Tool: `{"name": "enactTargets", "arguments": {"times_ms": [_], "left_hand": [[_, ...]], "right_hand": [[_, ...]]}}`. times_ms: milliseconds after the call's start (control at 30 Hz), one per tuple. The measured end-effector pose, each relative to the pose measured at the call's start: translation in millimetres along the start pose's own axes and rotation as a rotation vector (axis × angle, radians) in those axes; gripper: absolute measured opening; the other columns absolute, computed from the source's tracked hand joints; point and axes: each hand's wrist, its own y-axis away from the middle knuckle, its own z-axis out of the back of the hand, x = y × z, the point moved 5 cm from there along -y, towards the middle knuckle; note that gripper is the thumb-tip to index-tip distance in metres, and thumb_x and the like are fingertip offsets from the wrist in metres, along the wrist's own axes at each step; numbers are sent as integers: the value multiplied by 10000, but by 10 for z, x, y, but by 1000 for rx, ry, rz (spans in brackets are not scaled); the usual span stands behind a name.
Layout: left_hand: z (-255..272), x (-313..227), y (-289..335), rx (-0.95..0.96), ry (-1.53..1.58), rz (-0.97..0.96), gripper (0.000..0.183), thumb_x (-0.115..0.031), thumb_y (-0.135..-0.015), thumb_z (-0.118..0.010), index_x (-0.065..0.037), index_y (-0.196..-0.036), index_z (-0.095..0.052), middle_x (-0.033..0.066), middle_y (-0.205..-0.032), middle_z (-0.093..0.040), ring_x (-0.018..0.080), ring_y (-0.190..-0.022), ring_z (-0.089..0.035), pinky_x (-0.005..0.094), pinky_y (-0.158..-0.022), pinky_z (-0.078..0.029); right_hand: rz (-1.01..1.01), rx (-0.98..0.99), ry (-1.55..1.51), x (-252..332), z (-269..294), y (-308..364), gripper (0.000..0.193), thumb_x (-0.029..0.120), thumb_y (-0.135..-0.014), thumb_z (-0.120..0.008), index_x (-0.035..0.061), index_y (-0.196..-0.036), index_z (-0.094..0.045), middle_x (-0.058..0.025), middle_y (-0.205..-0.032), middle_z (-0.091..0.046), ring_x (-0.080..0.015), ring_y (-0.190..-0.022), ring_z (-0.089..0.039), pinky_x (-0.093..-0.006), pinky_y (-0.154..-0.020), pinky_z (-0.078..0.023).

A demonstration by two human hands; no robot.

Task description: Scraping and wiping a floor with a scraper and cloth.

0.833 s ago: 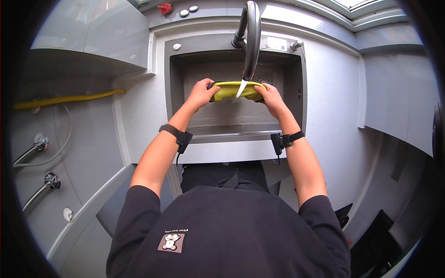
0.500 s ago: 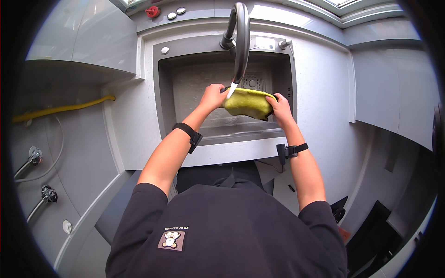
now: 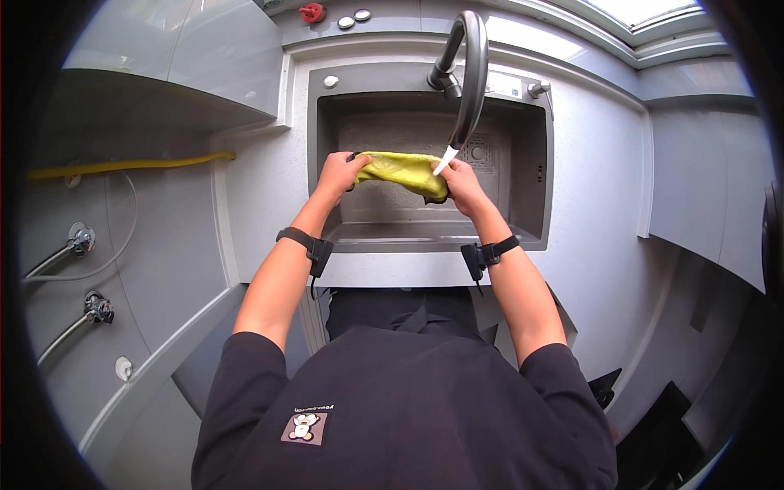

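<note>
A yellow-green cloth [image 3: 398, 170] with a dark edging is stretched between my two hands over the sink [image 3: 367, 237]. My left hand [image 3: 337, 174] grips its left end, fingers closed round it. At the other end, my right hand [image 3: 461, 186] pinches the cloth. White water [image 3: 445, 160] runs from the dark curved faucet [image 3: 471, 82] onto the cloth's right end, beside my right fingers. The cloth's underside and most of the fingers behind it are hidden.
The drain [image 3: 479, 153] lies at the back of the basin. A soap pump [image 3: 538, 88] and a round white knob [image 3: 330, 82] sit on the sink's rim. Beyond is a red object [image 3: 311, 12] on the ledge. A yellow pipe [image 3: 131, 165] runs along the left wall.
Both hands have shifted left with the cloth relative to the faucet. The water now meets the cloth's right end instead of its left. The head view has turned slightly.
</note>
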Motion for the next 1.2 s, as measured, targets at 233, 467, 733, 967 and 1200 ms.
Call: {"name": "enactTargets", "arguments": {"times_ms": [233,467,733,967,1200], "left_hand": [[74,-62,42,39,112,-62,314,-261,-925,-777,6,-1071,-695,66,-929,-729,132,-816,-672,320,-718,-541],[-476,-324,-56,48,-126,-216,410,-318,-900,-780,36,-1072,-661,181,-983,-749,294,-916,-733,425,-809,-556],[-939,-697,-108,81,-114,-273,371,-320,-964,-727,28,-1072,-654,117,-917,-723,181,-813,-684,363,-733,-551],[-601,-699,-78,53,-157,-221,354,-309,-978,-717,27,-1070,-656,89,-913,-708,145,-794,-657,346,-703,-543],[198,-349,-106,-48,-78,-163,329,-295,-951,-734,19,-1031,-680,73,-884,-713,162,-762,-671,363,-690,-549]], "right_hand": [[39,-22,-36,219,-90,72,281,177,-1042,-630,-12,-1242,-684,-60,-1027,-720,-120,-885,-648,-281,-770,-529],[137,-157,8,324,527,195,247,168,-1045,-623,-21,-1182,-703,-52,-999,-722,-116,-869,-646,-280,-774,-522],[166,-239,-41,502,1020,341,243,160,-1036,-639,-22,-1185,-696,-65,-998,-725,-123,-870,-664,-279,-774,-531],[170,-154,-47,496,800,156,244,163,-1030,-656,-24,-1179,-707,-67,-1018,-731,-124,-890,-662,-278,-783,-530],[118,30,36,519,35,-53,282,180,-1029,-634,-22,-1217,-691,-73,-1008,-733,-120,-845,-663,-298,-709,-537]]}}
